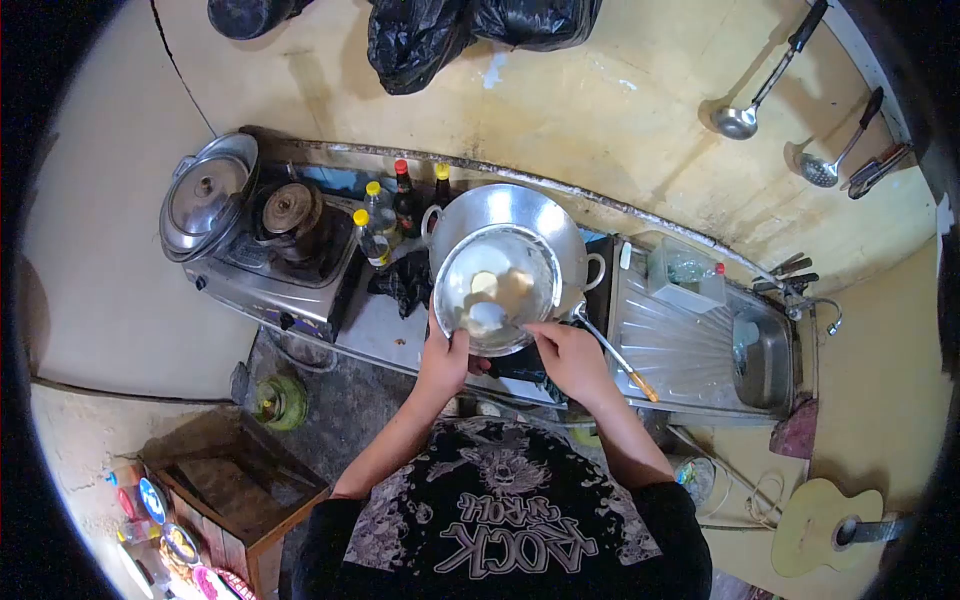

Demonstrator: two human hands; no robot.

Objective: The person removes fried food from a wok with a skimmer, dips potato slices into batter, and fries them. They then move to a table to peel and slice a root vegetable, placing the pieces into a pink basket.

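Observation:
My left hand (445, 362) grips the near rim of a shiny metal bowl (462, 268) that holds pale pieces of food (488, 316). The bowl is held tilted over a larger metal wok (560, 222) with side handles on the counter. My right hand (568, 356) is at the bowl's lower right edge, fingers curled and reaching into it toward the food. Whether it holds anything is hidden.
A gas stove (285, 270) with a lidded pot (208, 198) and a dark kettle (292, 212) stands left. Sauce bottles (392, 205) line the wall. A spatula (620, 358) lies beside the wok. The sink (760, 350) is right. Ladles (745, 115) hang on the wall.

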